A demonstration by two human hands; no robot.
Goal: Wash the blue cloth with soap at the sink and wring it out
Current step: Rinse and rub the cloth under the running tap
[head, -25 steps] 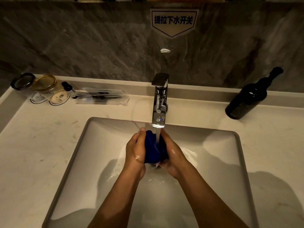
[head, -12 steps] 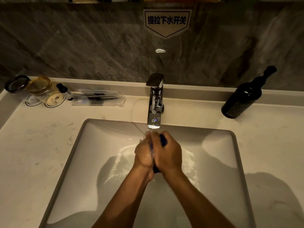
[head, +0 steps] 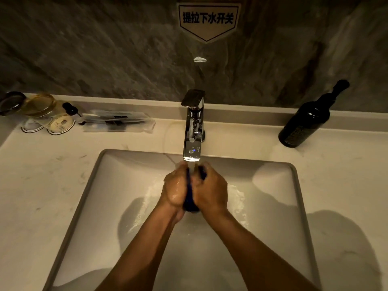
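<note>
The blue cloth is bunched between my two hands over the white sink, just below the chrome tap. Only a narrow dark-blue strip of it shows between my palms, plus a bit near my right fingers. My left hand grips it from the left and my right hand grips it from the right, fingers curled round it. Both hands are wet and glossy. Water runs from the spout onto the top of the cloth and hands.
A dark pump bottle stands on the counter at the back right. At the back left are glass jars, round coasters and a clear packet of toiletries. A sign hangs on the stone wall.
My hands have closed together over the cloth, which showed as a broad blue bundle a second ago. Now they press nearly palm to palm with only a thin strip visible.
</note>
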